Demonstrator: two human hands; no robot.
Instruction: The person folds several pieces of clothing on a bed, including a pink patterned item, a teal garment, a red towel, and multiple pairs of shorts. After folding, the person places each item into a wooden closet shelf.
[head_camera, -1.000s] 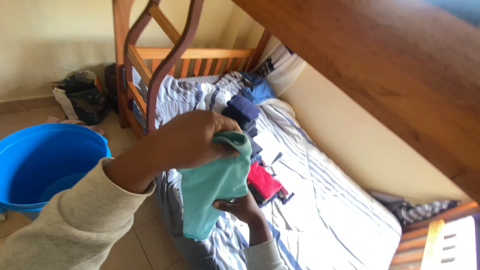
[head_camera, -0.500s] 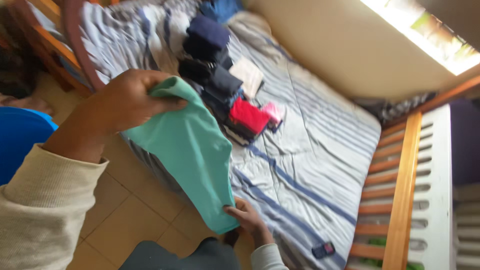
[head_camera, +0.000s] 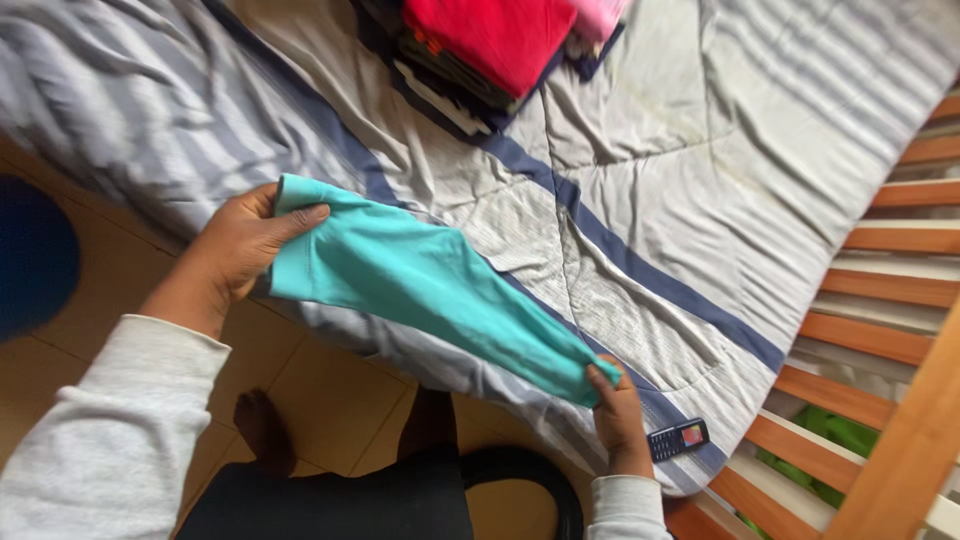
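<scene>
A teal garment is stretched between my two hands just above the edge of the bed. My left hand grips its wide end at the left, thumb on top of the fabric. My right hand pinches its narrow end at the lower right, near the bed's corner. Under the garment lies a grey and white striped bedcover with dark blue bands.
A stack of folded clothes topped by a red piece sits at the top of the bed, a pink item beside it. A small dark phone lies near the bed's corner. Wooden slats run along the right. Tiled floor and my foot show below.
The view has tilted down toward the bed's edge. My hands have lowered the teal garment from hanging upright to stretched nearly flat over the bedcover, the right hand moving rightward.
</scene>
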